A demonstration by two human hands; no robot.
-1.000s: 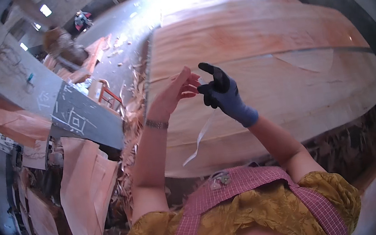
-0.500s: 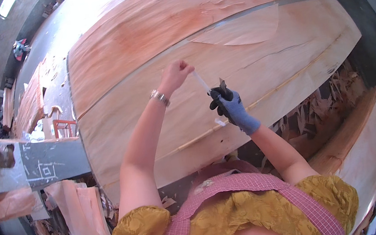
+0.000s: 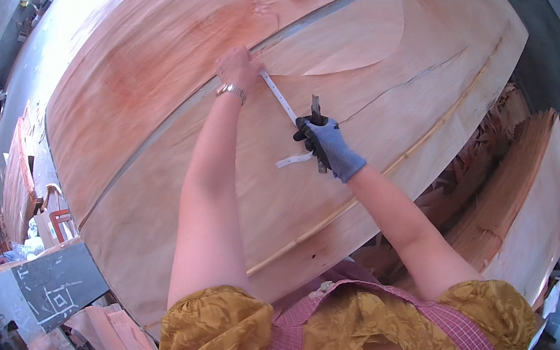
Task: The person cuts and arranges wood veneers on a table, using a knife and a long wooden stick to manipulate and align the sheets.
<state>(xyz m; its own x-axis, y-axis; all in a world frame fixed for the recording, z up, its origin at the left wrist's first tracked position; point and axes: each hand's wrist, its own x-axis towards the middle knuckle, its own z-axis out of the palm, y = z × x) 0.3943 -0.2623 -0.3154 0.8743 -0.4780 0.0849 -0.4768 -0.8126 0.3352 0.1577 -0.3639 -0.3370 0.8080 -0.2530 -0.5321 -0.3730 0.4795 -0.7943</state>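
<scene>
White tape point(image 3: 278, 95) spans the two hands over the large pale wood sheet point(image 3: 185, 210): upper end at the left hand, taut-looking straight run down to the right, small dark marks along it. A loose tail point(image 3: 294, 160) of the same white material sticks out left of the right hand, just above the sheet or on it, can't tell which.

Left hand point(image 3: 237, 68): bare, metal-look band point(image 3: 231, 92) on the wrist. Fingers curled, grasping the tape end as far as I can see; exact pinch is hidden by the hand. Sits by the grey gap point(image 3: 166, 128) between the pale sheet and the redder wood sheet point(image 3: 170, 54) beyond it.

Right hand point(image 3: 330, 145): blue-grey glove with black finger coating. Fingers clenched around a dark slim tool point(image 3: 315, 107), tool ends poking out above and below the fist; tape runs into the same grip. Tool type unclear.

Thin rounded wood piece point(image 3: 346, 37) lies flat on the pale sheet, right of the left hand, along the gap. Crack point(image 3: 403, 84) in the sheet right of the glove. Yellowish ridge point(image 3: 419, 145) runs along the near side, passing below the glove. Stacked wood sheets point(image 3: 505, 200) at right. Grey board point(image 3: 73, 279) with white markings at left.
</scene>
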